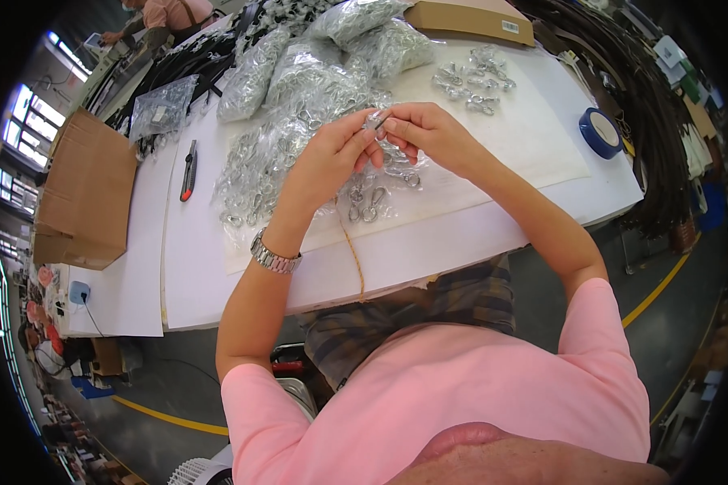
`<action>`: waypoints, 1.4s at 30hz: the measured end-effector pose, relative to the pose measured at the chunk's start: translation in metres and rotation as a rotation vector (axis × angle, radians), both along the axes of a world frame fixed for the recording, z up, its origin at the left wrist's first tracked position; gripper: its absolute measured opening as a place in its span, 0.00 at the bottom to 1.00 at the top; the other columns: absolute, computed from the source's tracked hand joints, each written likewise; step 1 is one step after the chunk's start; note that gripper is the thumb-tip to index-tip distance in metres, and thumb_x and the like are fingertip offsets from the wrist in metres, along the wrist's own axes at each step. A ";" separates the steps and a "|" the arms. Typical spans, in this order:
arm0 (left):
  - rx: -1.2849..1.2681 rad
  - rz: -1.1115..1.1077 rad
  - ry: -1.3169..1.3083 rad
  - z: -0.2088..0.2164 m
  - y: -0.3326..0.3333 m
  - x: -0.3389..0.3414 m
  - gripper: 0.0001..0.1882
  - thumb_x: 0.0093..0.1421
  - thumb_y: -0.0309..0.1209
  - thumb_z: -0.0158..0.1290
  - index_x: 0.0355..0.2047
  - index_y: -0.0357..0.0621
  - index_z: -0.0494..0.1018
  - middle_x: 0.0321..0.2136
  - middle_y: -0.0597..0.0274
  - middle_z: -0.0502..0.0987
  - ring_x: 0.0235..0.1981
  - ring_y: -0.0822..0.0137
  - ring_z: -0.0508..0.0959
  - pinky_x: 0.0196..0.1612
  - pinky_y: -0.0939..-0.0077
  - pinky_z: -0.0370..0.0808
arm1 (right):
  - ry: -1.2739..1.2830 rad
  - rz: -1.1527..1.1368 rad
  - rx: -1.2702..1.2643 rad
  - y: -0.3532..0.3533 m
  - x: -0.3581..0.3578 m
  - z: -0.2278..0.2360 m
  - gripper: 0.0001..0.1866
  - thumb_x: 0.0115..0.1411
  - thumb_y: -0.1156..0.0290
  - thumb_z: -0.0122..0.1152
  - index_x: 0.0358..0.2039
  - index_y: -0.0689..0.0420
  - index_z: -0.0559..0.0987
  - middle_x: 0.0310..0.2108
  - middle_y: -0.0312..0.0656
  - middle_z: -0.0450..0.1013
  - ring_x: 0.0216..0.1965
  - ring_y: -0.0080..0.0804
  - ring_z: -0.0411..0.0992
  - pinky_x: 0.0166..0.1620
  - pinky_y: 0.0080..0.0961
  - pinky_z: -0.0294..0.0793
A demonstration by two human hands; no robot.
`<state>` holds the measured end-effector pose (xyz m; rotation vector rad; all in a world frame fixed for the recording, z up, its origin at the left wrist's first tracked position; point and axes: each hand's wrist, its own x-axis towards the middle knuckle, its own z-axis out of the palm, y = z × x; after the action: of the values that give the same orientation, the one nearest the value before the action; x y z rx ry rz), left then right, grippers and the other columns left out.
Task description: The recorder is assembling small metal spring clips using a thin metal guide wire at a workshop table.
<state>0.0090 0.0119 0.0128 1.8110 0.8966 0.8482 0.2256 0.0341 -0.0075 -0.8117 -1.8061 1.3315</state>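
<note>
Meeting at the fingertips, the left hand (340, 152) and right hand (430, 133) hold one small grey metal piece (383, 122) over the white-topped table (198, 267), apparently positioned for close viewing. Loose silver metal snap hooks (370, 207) lie just below, presumably for easy reach; clear plastic bags of silver hardware (299, 73) sit behind. Both hands: nearly closed, thumb and forefinger pinching, remaining fingers loosely curled. Exact shape of piece: cannot be told.

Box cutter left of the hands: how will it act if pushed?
Likely slides rather than rolls: the box cutter looks slim and flattish on the smooth-looking white tabletop. Probably stiff, given its straight body. Unlikely to tip, since it lies low.
</note>
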 end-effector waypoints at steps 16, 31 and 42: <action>0.200 0.269 0.047 -0.015 0.001 0.008 0.14 0.73 0.31 0.46 0.50 0.37 0.78 0.19 0.67 0.73 0.18 0.76 0.68 0.23 0.79 0.64 | 0.205 0.063 -0.418 0.009 0.014 0.012 0.14 0.73 0.63 0.56 0.44 0.64 0.79 0.27 0.32 0.72 0.23 0.16 0.66 0.30 0.17 0.70; -0.093 0.254 -0.141 -0.007 -0.002 0.008 0.14 0.72 0.34 0.49 0.40 0.39 0.83 0.17 0.70 0.75 0.15 0.83 0.65 0.19 0.84 0.59 | -0.829 -0.516 0.632 0.038 0.029 -0.029 0.13 0.64 0.59 0.62 0.38 0.57 0.78 0.36 0.43 0.79 0.40 0.45 0.78 0.44 0.41 0.76; -0.059 0.430 -0.296 -0.008 0.001 0.005 0.13 0.68 0.36 0.58 0.40 0.37 0.83 0.23 0.70 0.78 0.16 0.84 0.65 0.19 0.84 0.58 | 0.072 -0.097 -0.126 0.025 0.023 0.008 0.09 0.70 0.65 0.60 0.37 0.57 0.81 0.32 0.32 0.78 0.31 0.17 0.75 0.37 0.17 0.75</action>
<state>0.0144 0.0131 0.0046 1.4106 1.1176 1.3060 0.2489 0.0593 0.0001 -0.8951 -1.6199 1.4045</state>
